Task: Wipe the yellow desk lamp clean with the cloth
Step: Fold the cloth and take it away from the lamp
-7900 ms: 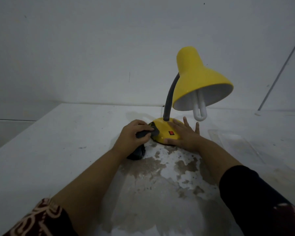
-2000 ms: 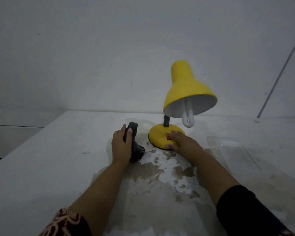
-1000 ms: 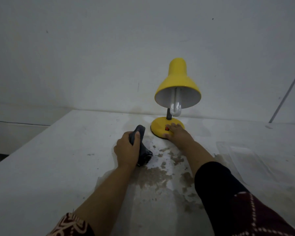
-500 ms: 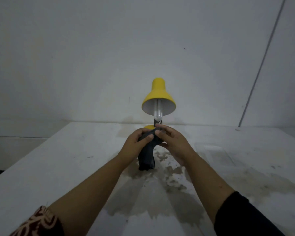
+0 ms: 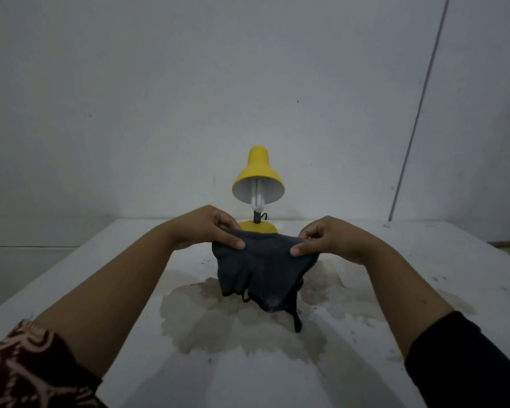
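Yellow desk lamp (image 5: pixel 258 175) stands upright at the far edge of the white table (image 5: pixel 100 278), close to the wall, its shade tipped toward the camera so the white bulb (image 5: pixel 257 198) shows. Nothing touches it. Just in front of the lamp's base (image 5: pixel 267 228), both hands hold the dark cloth (image 5: pixel 262 272) up off the table. The left hand (image 5: pixel 206 228) pinches one top corner between thumb and fingers, and the right hand (image 5: pixel 334 240) pinches the other. The cloth hangs spread between them, its lower edge and a loose strand trailing over a damp-looking stained patch (image 5: pixel 218 322) nearer the camera than the lamp.

My reading is that wiping is paused while the cloth is opened or turned to another face. The lamp shows no obvious grime, so how much is already clean cannot be told. The shade, neck and base may all need passes.
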A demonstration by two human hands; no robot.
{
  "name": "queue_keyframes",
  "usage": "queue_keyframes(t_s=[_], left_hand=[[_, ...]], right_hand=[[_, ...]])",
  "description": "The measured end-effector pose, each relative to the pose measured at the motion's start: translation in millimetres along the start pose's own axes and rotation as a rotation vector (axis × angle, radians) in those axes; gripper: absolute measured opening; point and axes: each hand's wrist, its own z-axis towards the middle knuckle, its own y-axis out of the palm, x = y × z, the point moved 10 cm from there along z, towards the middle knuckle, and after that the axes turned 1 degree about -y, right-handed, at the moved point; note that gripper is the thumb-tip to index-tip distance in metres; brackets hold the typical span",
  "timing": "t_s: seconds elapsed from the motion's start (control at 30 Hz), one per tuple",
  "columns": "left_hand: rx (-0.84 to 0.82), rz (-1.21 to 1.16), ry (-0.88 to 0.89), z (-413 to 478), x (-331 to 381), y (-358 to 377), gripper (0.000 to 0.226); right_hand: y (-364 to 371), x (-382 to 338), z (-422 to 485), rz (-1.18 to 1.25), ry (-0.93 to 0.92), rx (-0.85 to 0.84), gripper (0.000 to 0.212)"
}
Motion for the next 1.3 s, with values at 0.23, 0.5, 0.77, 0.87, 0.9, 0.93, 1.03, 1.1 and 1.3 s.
queue_keyframes(t_s=[0.23,0.5,0.77,0.87,0.9,0.93,1.03,1.1,1.3], left_hand=[[0.32,-0.179,-0.167,15.1,-16.9,7.5,0.028],[0.315,-0.4,-0.12,33.6,6.9,43.6,0.04],[0.247,-0.027,-0.036,47.2,30.8,49.2,0.024],[0.142,0.101,0.028,55.7,56.4,67.8,0.018],[0.107,0.1,0.05,58.9,64.2,74.4,0.017],[0.093,0.086,0.077,62.0,70.6,77.8,0.017],[0.118,-0.052,0.146,77.0,86.4,86.0,0.021],[0.169,-0.202,0.17,88.0,85.5,87.0,0.026],[0.222,-0.405,-0.114,133.8,12.6,113.8,0.028]], right_hand=[[-13.8,18.5,7.1,0.107,0.149,0.439,0.024],[9.2,0.4,0.6,0.386,0.246,0.326,0.027],[-31.8,-9.4,-12.3,0.041,0.084,0.334,0.018],[-53.4,-23.2,-12.3,-0.382,-0.053,0.32,0.047],[-50.7,-18.6,-9.5,-0.458,-0.018,0.214,0.06],[-47.6,-12.7,-8.7,-0.528,0.037,0.114,0.061],[-66.3,2.6,-10.3,-0.462,0.132,0.059,0.028],[-89.3,12.2,-11.7,-0.39,0.169,0.111,0.015],[-151.7,47.9,-7.1,-0.348,0.259,0.237,0.012]])
